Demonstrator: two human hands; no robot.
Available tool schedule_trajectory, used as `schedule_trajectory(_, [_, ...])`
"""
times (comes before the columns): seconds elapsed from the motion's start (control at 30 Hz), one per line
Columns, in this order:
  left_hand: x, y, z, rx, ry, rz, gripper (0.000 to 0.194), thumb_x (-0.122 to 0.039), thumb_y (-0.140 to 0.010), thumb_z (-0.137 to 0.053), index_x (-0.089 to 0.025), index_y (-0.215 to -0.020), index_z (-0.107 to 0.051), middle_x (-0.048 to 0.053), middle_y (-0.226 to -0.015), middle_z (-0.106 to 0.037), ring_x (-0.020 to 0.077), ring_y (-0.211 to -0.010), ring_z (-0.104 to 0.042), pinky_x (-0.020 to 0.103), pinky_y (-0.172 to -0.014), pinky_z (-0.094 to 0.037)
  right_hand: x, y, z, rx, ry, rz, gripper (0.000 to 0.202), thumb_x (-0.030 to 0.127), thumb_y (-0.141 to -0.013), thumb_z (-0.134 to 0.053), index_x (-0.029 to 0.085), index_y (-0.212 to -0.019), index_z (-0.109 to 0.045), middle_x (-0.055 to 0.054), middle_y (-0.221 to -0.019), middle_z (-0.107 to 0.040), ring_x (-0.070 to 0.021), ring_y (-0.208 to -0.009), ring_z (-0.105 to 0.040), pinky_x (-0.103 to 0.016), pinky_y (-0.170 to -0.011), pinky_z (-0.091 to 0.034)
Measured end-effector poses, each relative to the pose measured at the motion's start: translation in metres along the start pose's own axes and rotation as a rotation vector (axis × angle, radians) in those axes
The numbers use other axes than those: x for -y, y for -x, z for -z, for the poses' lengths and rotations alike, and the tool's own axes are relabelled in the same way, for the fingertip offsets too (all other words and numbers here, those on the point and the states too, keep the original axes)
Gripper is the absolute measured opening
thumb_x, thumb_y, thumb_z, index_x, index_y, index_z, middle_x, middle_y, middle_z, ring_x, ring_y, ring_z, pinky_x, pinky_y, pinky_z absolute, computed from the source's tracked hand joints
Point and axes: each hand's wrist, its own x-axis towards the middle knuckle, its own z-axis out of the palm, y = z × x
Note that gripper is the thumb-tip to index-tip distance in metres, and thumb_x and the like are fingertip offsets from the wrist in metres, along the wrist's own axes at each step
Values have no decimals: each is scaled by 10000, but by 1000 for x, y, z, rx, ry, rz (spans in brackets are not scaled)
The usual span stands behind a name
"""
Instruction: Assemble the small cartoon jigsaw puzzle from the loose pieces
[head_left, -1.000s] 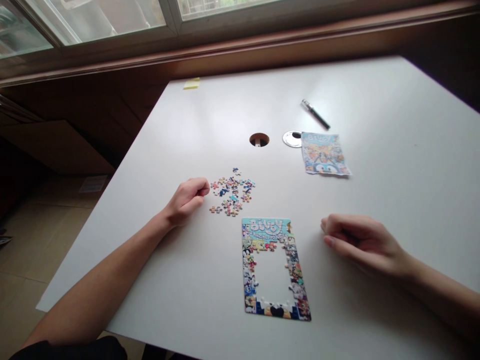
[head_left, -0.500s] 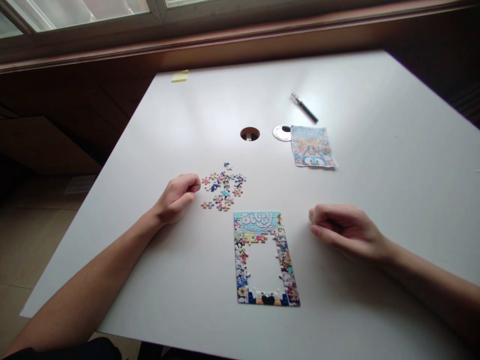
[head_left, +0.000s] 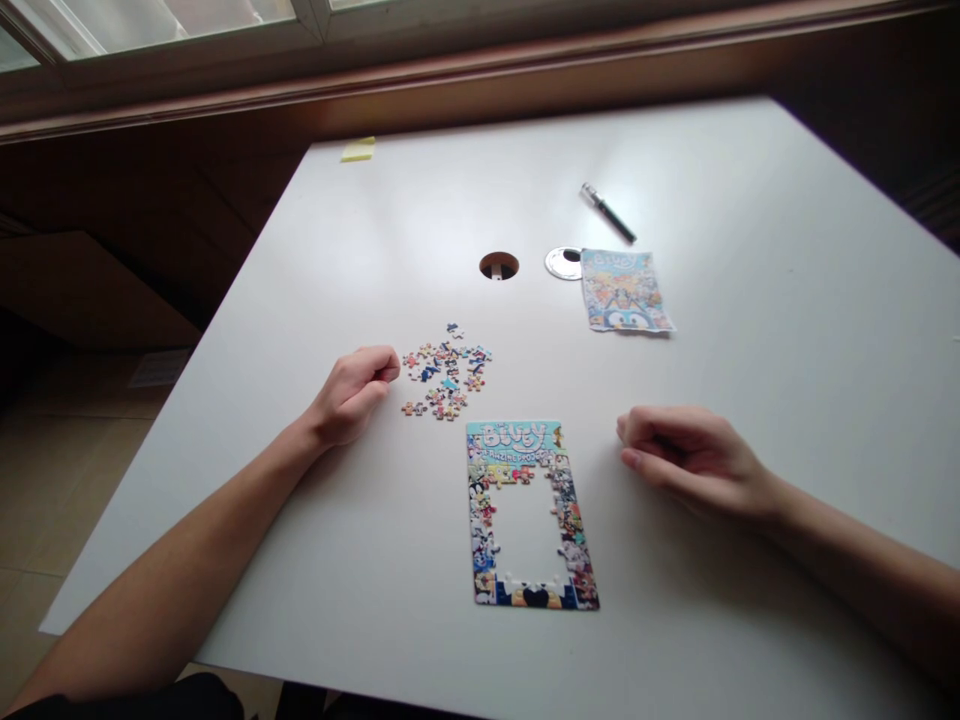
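My left hand (head_left: 358, 393) rests on the white table in a loose fist, just left of a pile of loose jigsaw pieces (head_left: 448, 372); no piece shows in its fingers. In front of me lies a partly assembled jigsaw puzzle (head_left: 513, 440). Its border is joined, with "Bluey" lettering along the top, and bare tabletop shows through the middle. To the right of the puzzle, apart from it, my right hand (head_left: 690, 460) lies curled closed on its side. Nothing is visible in that hand either.
Farther back on the table (head_left: 360, 560) are a creased Bluey picture sheet (head_left: 627, 292), a round metal cover (head_left: 562, 263) partly under it, and a black pen (head_left: 609, 214). A round cable hole (head_left: 499, 266) opens beside the cover. A yellow sticky note (head_left: 358, 149) is at the far edge.
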Motion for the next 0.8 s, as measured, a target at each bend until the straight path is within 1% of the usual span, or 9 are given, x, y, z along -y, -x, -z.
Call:
schedule_trajectory(0.1, [0,0,0,-1,-2,2,109,-246,-734,-434,-208,-707,-335,-13,-671,-332,154,-638,-304,315,-611,-255,0,0,0,-2,5,-7,326,299,-915,-600,227,-677,-391,39,-632,-308,-135,-580,-306,-295,-537,-265])
schedule_trajectory(0.33, [-1,0,0,0,5,-3,107,-244,-726,-437,-206,-704,-340,-18,-672,-321,147,-633,-299,312,-605,-250,-2,0,0,7,-4,14,301,259,-914,-604,224,-690,-405,41,-640,-314,-132,-584,-310,-290,-542,-263])
schedule_trajectory(0.6, [-1,-1,0,-5,-20,-13,99,-242,-726,-438,-206,-717,-347,-11,-686,-339,154,-651,-319,311,-622,-267,-4,1,1,15,0,4,329,305,-941,-574,224,-694,-372,39,-642,-301,-132,-591,-303,-292,-541,-266])
schedule_trajectory(0.8, [1,0,-1,-22,-30,-8,101,-237,-728,-443,-207,-714,-348,-11,-682,-337,156,-646,-321,310,-616,-272,-4,1,1,32,15,17,318,277,-948,-560,222,-699,-370,39,-647,-295,-129,-587,-296,-296,-538,-263])
